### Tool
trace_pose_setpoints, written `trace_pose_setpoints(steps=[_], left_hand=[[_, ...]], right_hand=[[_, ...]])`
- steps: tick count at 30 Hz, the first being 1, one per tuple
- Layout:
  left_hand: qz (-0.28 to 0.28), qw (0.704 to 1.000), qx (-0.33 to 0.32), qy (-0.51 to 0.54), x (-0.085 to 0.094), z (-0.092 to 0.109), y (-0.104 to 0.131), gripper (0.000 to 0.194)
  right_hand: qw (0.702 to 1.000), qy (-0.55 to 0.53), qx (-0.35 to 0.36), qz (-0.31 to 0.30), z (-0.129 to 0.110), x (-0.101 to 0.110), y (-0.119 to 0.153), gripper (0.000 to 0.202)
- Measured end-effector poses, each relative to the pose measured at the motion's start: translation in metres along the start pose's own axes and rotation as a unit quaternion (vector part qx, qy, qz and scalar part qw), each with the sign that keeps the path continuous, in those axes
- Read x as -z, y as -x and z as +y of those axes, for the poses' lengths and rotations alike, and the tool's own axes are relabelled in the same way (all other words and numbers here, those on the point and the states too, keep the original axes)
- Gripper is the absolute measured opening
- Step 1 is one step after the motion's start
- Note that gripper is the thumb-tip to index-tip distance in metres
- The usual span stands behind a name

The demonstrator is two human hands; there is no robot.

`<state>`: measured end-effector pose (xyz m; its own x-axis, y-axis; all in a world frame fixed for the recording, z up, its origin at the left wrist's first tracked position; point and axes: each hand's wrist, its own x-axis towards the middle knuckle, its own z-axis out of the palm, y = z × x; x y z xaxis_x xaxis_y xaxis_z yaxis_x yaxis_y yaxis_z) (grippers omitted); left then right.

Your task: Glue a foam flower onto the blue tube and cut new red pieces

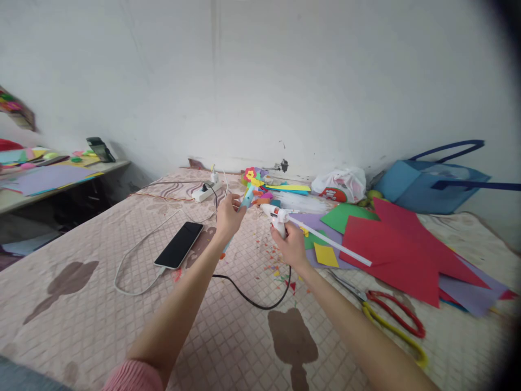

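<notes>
My left hand (230,216) is closed on a light blue paper strip (247,200), which runs through the fingers and comes out below the hand. Small orange and yellow bits show near its ends. In my right hand (292,244) is a white hot glue gun (279,220), its nozzle pointing left toward the strip but apart from it. A long white glue stick (334,243) sticks out of the gun's back. Its black cord (260,307) loops over the tablecloth. Behind the strip lie colourful paper flowers (251,175).
Coloured paper sheets (386,250) and scissors (362,296) with red and yellow handles lie at right. A blue bag (435,187) and a white plastic bag (344,182) stand behind. At left are a charging phone (179,245) and a power strip (207,191). Paper scraps (280,271) litter the middle.
</notes>
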<state>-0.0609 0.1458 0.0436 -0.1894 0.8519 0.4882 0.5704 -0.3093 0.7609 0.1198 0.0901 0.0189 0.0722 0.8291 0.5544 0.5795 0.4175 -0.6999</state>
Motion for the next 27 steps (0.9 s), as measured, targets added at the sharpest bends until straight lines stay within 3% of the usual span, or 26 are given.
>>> trace_pose_setpoints(steps=[14,27], left_hand=[[-0.007,1.0,-0.001,-0.02,0.0,0.003,0.003,0.03],[-0.009,1.0,0.001,-0.02,0.0,0.002,0.002,0.031]], right_hand=[[1.0,0.007,-0.024,0.013,0.004,-0.004,-0.009,0.026],[1.0,0.002,-0.008,0.016,-0.002,-0.003,0.0,0.025]])
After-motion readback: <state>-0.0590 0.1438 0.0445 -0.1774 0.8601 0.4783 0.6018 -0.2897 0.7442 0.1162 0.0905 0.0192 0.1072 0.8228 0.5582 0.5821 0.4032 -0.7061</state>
